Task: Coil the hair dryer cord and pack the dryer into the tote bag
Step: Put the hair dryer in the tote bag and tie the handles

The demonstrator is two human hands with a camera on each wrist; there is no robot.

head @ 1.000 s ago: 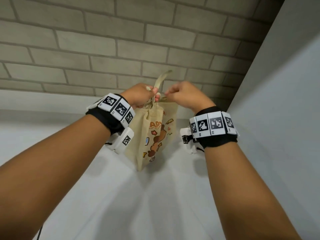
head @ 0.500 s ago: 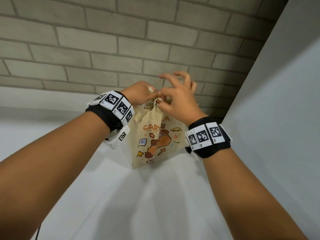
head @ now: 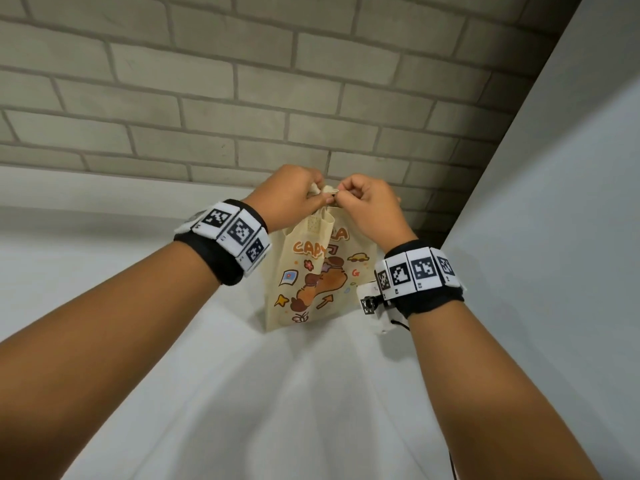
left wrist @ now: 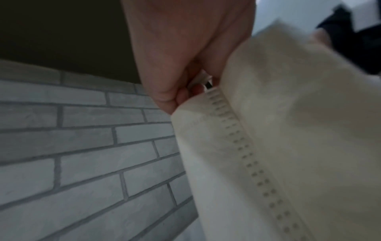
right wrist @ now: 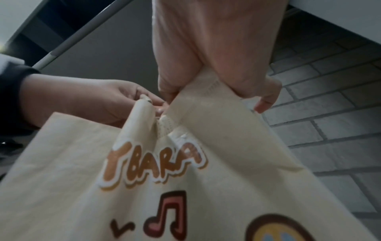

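Holding the tote bag [head: 308,271] up in the head view, we have our left hand [head: 294,195] and right hand [head: 370,209] close together at its top, each clamped on gathered fabric or handle; the bag hangs above the white desk [head: 242,393], whether its bottom rests there we cannot tell; no hair dryer or cord shows, so we cannot tell whether it is inside. We judge the step to be handling the top of the bag; to do it well we should keep both pinches level and draw the two sides evenly, so the mouth neither twists nor sags.

Left wrist view: our left hand [left wrist: 181,65] has its fingers curled tight on a fold of cream cloth beside a stitched seam [left wrist: 247,154]; blur hides just what is pinched.

Right wrist view: our right hand [right wrist: 216,57] grips a broad band of the bag [right wrist: 216,122], the left hand [right wrist: 92,101] pinching a bunched bit next to it; orange lettering and a music note print [right wrist: 164,213] face us.

Around: a grey brick wall [head: 207,98] stands behind the bag, a pale panel [head: 554,237] near on the right; both crowd the space, so widening the mouth rightward looks cramped.
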